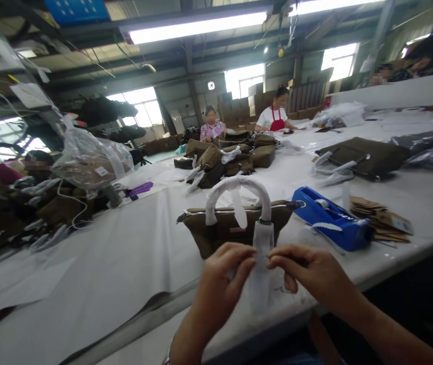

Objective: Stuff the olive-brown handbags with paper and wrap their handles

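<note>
An olive-brown handbag [201, 234] with a zipped top stands on the table in front of me. Its raised rear handle [267, 195] is wrapped in thin white material. A second wrapped strap, in a white wrapping sleeve [262, 268], hangs from the bag's front toward me. My left hand [222, 281] pinches the left edge of this sleeve between thumb and fingertips. At the right edge, my right hand [310, 268] pinches it the same way. The strap inside the sleeve is hidden.
A blue tape dispenser [332, 218] sits right of the bag, beside a stack of brown paper pieces [382, 218]. Several bags [235, 157] are piled farther back; another bag [368, 154] lies right. Two people sit across the table. A plastic-wrapped box [95, 170] is at left.
</note>
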{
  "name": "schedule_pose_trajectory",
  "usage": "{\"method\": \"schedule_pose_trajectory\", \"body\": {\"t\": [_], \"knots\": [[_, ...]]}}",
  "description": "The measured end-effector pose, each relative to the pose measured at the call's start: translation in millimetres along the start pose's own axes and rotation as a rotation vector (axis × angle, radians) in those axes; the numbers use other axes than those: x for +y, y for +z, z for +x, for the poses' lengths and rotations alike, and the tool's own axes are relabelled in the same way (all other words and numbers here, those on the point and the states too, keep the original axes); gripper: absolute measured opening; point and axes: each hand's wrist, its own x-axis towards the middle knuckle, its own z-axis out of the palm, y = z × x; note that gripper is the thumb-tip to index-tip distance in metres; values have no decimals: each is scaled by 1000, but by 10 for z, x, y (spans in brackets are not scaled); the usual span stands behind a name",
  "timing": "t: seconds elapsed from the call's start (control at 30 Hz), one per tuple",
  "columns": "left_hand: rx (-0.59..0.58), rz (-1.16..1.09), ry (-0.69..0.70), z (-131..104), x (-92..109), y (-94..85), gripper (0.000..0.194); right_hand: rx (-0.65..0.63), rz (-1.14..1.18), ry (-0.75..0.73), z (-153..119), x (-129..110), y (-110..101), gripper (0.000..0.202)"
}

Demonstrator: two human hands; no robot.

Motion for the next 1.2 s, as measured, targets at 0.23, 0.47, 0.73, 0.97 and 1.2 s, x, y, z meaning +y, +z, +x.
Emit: {"method": "schedule_pose_trajectory", "body": {"t": [0.23,0.47,0.73,0.97,1.2], "knots": [[337,133,-89,470,-605,-565,25,308,-431,-338,604,-194,331,15],[4,33,-50,734,-755,-731,40,190,-455,-415,1054,-233,629,26],[-127,234,163,812,-656,-867,33,-28,-261,-382,1227,-168,684,23],[62,340,108,598,-649,-977,23,-95,-328,-372,1018,-299,496,18],[411,-65,-107,276,-627,-846,18,-71,-542,-401,647,-15,519,42]]}}
